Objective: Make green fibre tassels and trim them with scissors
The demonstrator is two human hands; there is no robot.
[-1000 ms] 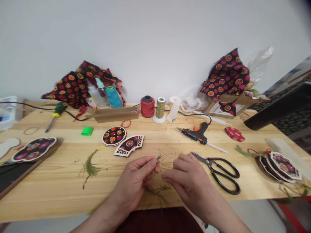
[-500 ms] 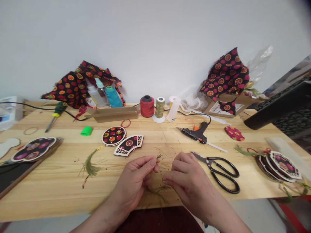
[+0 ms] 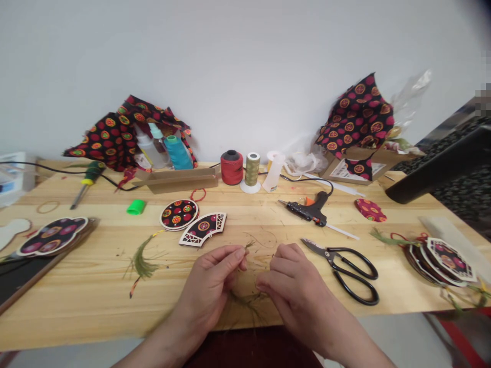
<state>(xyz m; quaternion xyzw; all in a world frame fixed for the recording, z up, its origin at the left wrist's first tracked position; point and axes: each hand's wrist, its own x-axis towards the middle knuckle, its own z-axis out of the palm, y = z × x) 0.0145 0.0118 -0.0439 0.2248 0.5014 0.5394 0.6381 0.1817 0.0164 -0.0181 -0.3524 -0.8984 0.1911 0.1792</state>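
Note:
My left hand [image 3: 215,283] pinches a bundle of olive-green threads; its short tuft [image 3: 249,245] pokes out past the thumb and forefinger. Loose ends of the bundle [image 3: 247,302] hang between both hands, over the table's front edge. My right hand [image 3: 293,281] is closed close by on the right, fingers curled, pinching what seems to be a fine thread that is mostly hidden. Black-handled scissors [image 3: 347,266] lie just beyond its knuckles. Left of my left hand rest a fan-shaped ornament [image 3: 204,230], a round ornament [image 3: 179,214] and a green tassel [image 3: 143,260].
A black glue gun [image 3: 312,210] lies behind the scissors. Thread spools in red [image 3: 231,168] and olive [image 3: 252,171] stand near the wall. Stacked ornaments [image 3: 445,263] sit at right, a cloud-shaped one [image 3: 53,235] at left, along with a screwdriver [image 3: 86,184] and green cap [image 3: 136,206].
Both hands keep their grips and nearly the same places. The fine strand seen between them earlier no longer shows clearly. The view has shifted slightly.

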